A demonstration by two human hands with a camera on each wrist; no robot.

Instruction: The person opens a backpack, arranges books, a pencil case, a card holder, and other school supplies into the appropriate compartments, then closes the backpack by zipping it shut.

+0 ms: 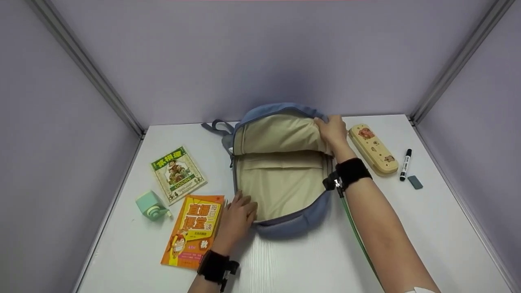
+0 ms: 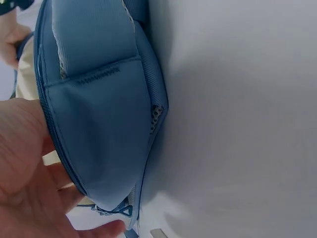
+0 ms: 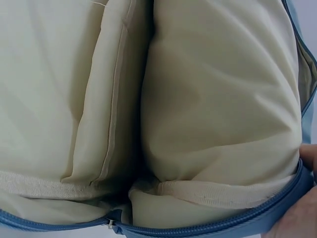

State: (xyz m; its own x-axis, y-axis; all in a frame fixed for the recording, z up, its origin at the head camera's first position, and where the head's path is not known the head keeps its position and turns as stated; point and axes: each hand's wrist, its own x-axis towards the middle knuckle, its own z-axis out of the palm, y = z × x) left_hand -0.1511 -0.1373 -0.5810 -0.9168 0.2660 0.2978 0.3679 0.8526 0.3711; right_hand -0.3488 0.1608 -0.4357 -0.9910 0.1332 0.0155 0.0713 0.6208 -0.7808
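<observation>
Blue backpack [image 1: 281,171] lay unzipped mid-desk; right hand [image 1: 331,130] gripped its far flap open, left hand [image 1: 238,219] rested flat-fingered on the near rim. Looked like the opening step. Next probably calls for the left hand taking the orange workbook [image 1: 193,230] beside it.

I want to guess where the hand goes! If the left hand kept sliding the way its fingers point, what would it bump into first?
Probably the backpack. The left hand already rests at its near edge, fingers pointing into the open beige lining, so it would likely slide inside, though depth is hard to judge.
</observation>
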